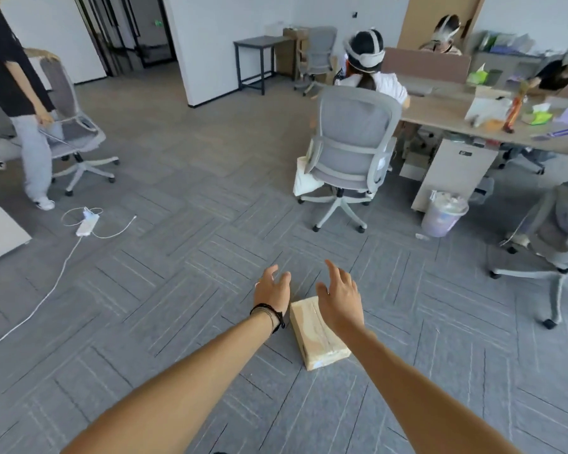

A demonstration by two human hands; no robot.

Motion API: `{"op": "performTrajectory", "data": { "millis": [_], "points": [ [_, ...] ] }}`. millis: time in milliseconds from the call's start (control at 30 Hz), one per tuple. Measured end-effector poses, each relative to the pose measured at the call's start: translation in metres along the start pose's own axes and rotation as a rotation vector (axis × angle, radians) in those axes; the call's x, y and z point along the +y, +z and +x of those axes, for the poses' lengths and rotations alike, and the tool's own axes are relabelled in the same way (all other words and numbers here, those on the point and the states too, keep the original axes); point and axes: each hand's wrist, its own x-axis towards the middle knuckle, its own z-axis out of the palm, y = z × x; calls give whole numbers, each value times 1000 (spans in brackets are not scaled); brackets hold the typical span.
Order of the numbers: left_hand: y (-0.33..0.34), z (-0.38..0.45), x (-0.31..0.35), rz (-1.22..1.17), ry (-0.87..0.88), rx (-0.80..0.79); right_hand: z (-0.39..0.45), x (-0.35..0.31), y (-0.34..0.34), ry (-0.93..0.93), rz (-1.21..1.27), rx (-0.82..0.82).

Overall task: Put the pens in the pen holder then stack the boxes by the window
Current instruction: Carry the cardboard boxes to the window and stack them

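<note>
A small tan cardboard box (315,339) wrapped in clear tape lies flat on the grey carpet, low in the middle of the head view. My left hand (272,291) hovers just left of its far end, fingers spread, holding nothing; a dark band circles that wrist. Over the box's far right corner, my right hand (340,301) is spread open and hides part of the top. I cannot tell whether either hand touches the box. No pens, pen holder or window show in this view.
A seated person in a grey swivel chair (351,155) is ahead at a desk (492,126). A bin (443,217) stands beside the desk, another chair (558,237) at right. A power strip (86,224) with cable lies at left, near a standing person (20,103).
</note>
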Motion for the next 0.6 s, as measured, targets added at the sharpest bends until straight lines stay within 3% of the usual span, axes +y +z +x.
{"op": "performTrajectory", "data": {
  "millis": [200,600],
  "points": [
    [10,127,33,80,37,-106,105,-11,26,94,16,51],
    [56,367,56,425,129,-537,264,-1,99,676,198,314]
  ]
}}
